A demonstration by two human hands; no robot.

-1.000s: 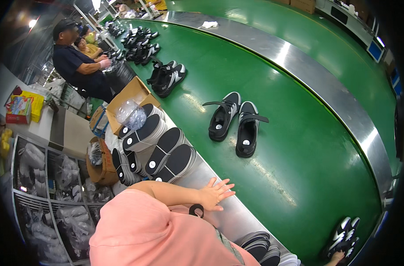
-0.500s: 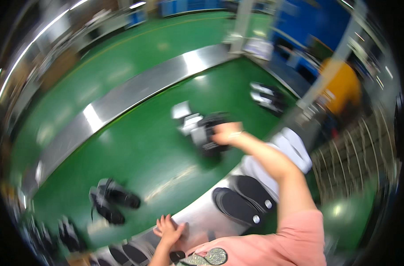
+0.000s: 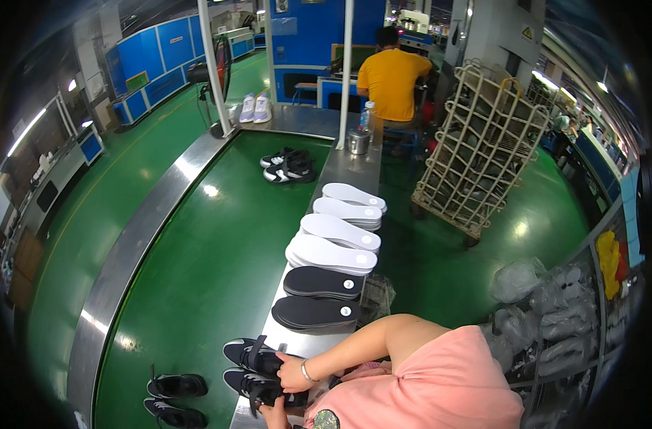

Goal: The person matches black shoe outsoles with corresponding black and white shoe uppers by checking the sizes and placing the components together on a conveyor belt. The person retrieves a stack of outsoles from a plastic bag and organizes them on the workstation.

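A pair of black sneakers with grey trim, the far shoe and the near shoe, lies side by side on the metal ledge at my front, toes to the left. My right hand, with a bracelet at the wrist, is closed at their heel ends. Low at the near shoe's heel, my left hand has its fingers closed against the shoe; part of this hand is hidden. Just beyond lie stacks of black insoles, followed by stacks of white insoles farther along the ledge.
Left of the ledge runs a green belt carrying black shoes nearby and another pair far off. A metal cup and a bottle stand at the ledge's far end. A wire rack cart and a seated person in yellow are beyond.
My right hand has brought the black sneakers from over the green belt onto the ledge. My left hand has gone from resting spread on the ledge to the shoe. The view has turned right.
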